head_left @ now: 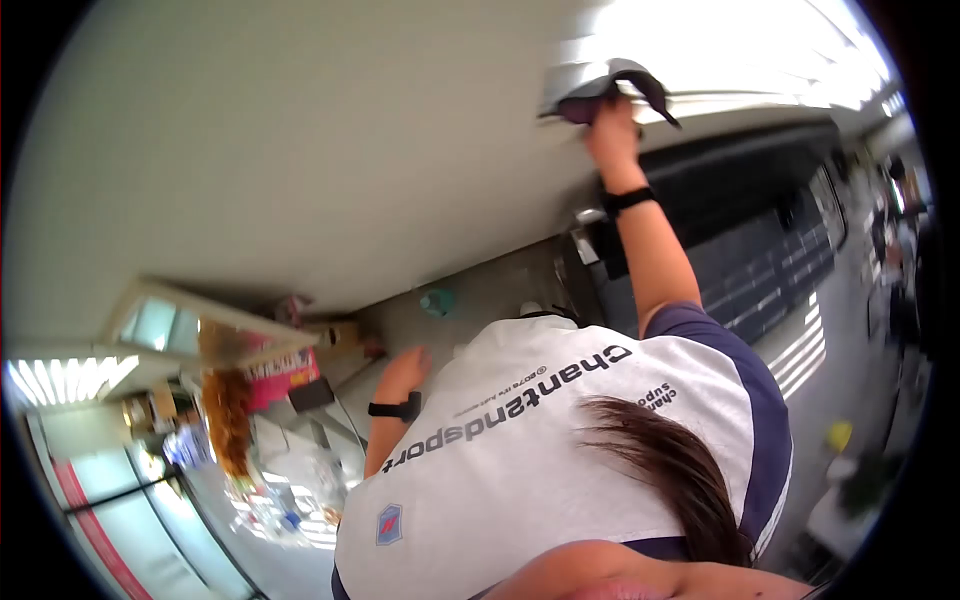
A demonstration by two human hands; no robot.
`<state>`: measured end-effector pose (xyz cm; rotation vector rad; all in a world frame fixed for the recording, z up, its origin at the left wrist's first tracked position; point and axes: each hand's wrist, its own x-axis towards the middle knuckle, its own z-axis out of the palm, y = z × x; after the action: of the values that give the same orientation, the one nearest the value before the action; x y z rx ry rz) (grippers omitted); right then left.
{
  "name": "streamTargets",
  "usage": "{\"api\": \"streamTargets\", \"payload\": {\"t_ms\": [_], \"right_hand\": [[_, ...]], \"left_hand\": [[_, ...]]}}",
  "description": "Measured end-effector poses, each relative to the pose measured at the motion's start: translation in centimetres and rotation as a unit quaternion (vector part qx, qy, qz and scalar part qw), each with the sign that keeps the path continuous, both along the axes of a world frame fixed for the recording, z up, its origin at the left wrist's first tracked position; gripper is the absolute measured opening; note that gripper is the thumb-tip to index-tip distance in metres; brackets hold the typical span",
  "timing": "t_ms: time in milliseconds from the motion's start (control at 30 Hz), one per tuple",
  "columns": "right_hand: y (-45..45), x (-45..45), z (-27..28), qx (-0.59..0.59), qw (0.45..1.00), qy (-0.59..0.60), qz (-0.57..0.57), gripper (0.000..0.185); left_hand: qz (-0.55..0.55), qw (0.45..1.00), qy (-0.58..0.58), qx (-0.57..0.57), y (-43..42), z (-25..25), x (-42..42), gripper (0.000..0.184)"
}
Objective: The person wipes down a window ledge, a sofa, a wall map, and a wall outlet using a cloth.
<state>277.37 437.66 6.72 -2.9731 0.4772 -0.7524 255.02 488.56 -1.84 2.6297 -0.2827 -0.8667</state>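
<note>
My right hand (610, 138), wearing a black wristband (630, 199), is stretched out toward the bright window and closed on a cap (590, 85). The cap looks grey with a dark edge, and motion blurs it. At the other side of my body, my left hand (404, 370) hangs low, with a black watch (396, 405) on its wrist. Its fingers are smeared, and I cannot make out anything in them. My white shirt (540, 430) with dark lettering and navy sleeves fills the middle, and brown hair (670, 470) falls across it.
A black sofa (730, 160) stands beside my right arm, along a pale wall (300, 130). Left are a framed mirror (165, 325), a pink box (283, 378), a curly orange-brown hair-like bundle (228, 420) and a cluttered table. A teal object (437, 302) lies near the wall.
</note>
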Motion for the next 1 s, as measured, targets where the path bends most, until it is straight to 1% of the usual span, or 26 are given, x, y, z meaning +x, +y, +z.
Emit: {"api": "streamTargets", "payload": {"t_ms": [33, 67, 100, 133, 167, 233, 300, 367, 400, 433, 467, 500, 533, 567, 600, 633, 667, 700, 733, 767, 800, 833, 867, 900, 933, 1000], "right_hand": [[-1.5, 0.8, -3.7, -0.065, 0.997, -0.032, 0.032, 0.031], [-0.9, -0.3, -3.2, -0.055, 0.997, 0.029, 0.053, 0.029], [-1.5, -1.0, -4.5, -0.094, 0.992, 0.023, 0.078, 0.023], [-1.7, -1.3, -4.1, -0.093, 0.992, 0.038, 0.082, 0.021], [-2.4, -1.6, -4.5, -0.078, 0.991, -0.015, 0.107, 0.019], [-3.2, -2.7, -3.5, -0.060, 0.993, -0.006, 0.101, 0.019], [-5.0, -3.9, -2.7, -0.081, 0.996, 0.016, 0.044, 0.024], [-10.1, -3.7, -5.4, -0.120, 0.991, -0.040, -0.051, 0.026], [-12.6, -3.8, -5.5, -0.095, 0.991, -0.016, -0.096, 0.026], [-15.0, -3.8, -5.2, -0.071, 0.988, 0.009, -0.139, 0.025], [-16.8, -4.1, -4.3, -0.008, 0.989, 0.027, -0.146, 0.025], [-18.0, -4.3, -4.5, -0.049, 0.986, 0.018, -0.161, 0.024], [-18.5, -3.9, -4.8, -0.038, 0.987, 0.002, -0.154, 0.022], [-18.5, -3.9, -4.5, -0.028, 0.988, -0.013, -0.149, 0.020], [-16.8, -4.2, -3.0, 0.042, 0.987, 0.026, -0.154, 0.018], [-14.9, -4.5, -2.9, 0.064, 0.987, 0.040, -0.142, 0.019], [-12.6, -4.9, -3.7, 0.087, 0.988, 0.049, -0.120, 0.019], [-9.7, -5.9, -4.7, 0.093, 0.992, 0.026, -0.085, 0.020], [-6.9, -7.3, -5.6, 0.101, 0.990, 0.074, -0.059, 0.023], [-4.5, -9.1, -7.8, 0.090, 0.993, 0.075, -0.014, 0.025], [-2.0, -11.1, -10.0, 0.084, 0.994, 0.065, -0.004, 0.031], [-0.8, -13.1, -14.5, 0.067, 0.997, 0.047, 0.015, 0.028], [0.4, -15.2, -17.4, 0.118, 0.975, 0.186, -0.022, 0.027], [1.2, -18.2, -21.8, 0.162, 0.958, 0.229, -0.061, 0.025], [2.1, -21.3, -24.8, 0.206, 0.935, 0.261, -0.121, 0.024], [3.5, -28.2, -32.5, 0.334, 0.844, 0.310, -0.282, 0.029]], "left_hand": [[-0.029, 0.999, -0.017, 0.011, -2.1, 0.3, 2.2, 0.037], [-0.041, 0.997, -0.052, -0.032, -3.7, -0.2, 4.1, 0.036], [-0.066, 0.995, -0.063, -0.042, -5.7, 0.5, 5.9, 0.035], [-0.088, 0.992, -0.076, -0.053, -8.3, 1.6, 7.5, 0.035], [-0.107, 0.989, -0.083, -0.065, -10.8, 2.5, 9.0, 0.034], [-0.146, 0.982, -0.075, -0.090, -14.7, 3.3, 11.2, 0.033], [-0.182, 0.976, -0.070, -0.096, -17.3, 4.9, 11.9, 0.033], [-0.213, 0.970, -0.079, -0.087, -19.9, 7.1, 12.4, 0.033], [-0.215, 0.968, -0.080, -0.104, -19.7, 6.0, 12.7, 0.033], [-0.217, 0.968, -0.074, -0.100, -19.6, 6.2, 12.7, 0.033], [-0.218, 0.969, -0.067, -0.097, -19.5, 6.4, 12.5, 0.033], [-0.219, 0.970, -0.058, -0.094, -19.2, 6.5, 12.4, 0.034], [-0.222, 0.969, -0.044, -0.103, -18.4, 6.0, 12.5, 0.034], [-0.221, 0.970, -0.028, -0.097, -17.8, 5.7, 12.6, 0.035], [-0.222, 0.971, -0.011, -0.092, -17.2, 5.4, 12.6, 0.035], [-0.225, 0.971, 0.009, -0.086, -16.6, 5.0, 12.8, 0.036], [-0.224, 0.970, 0.023, -0.088, -16.0, 4.3, 13.0, 0.036], [-0.226, 0.969, 0.038, -0.090, -15.4, 3.4, 13.5, 0.037], [-0.229, 0.968, 0.053, -0.091, -15.2, 2.9, 14.0, 0.038], [-0.238, 0.966, 0.055, -0.090, -15.3, 2.7, 14.5, 0.037], [-0.247, 0.963, 0.055, -0.090, -15.6, 2.7, 15.1, 0.037], [-0.256, 0.961, 0.054, -0.089, -16.0, 2.7, 15.8, 0.037], [-0.271, 0.958, 0.042, -0.088, -16.7, 3.3, 16.2, 0.036], [-0.295, 0.951, 0.046, -0.084, -17.0, 2.7, 17.0, 0.036], [-0.316, 0.944, 0.048, -0.079, -17.0, 1.8, 17.8, 0.036], [-0.368, 0.926, 0.058, -0.057, -17.4, 1.2, 18.9, 0.036]]}}
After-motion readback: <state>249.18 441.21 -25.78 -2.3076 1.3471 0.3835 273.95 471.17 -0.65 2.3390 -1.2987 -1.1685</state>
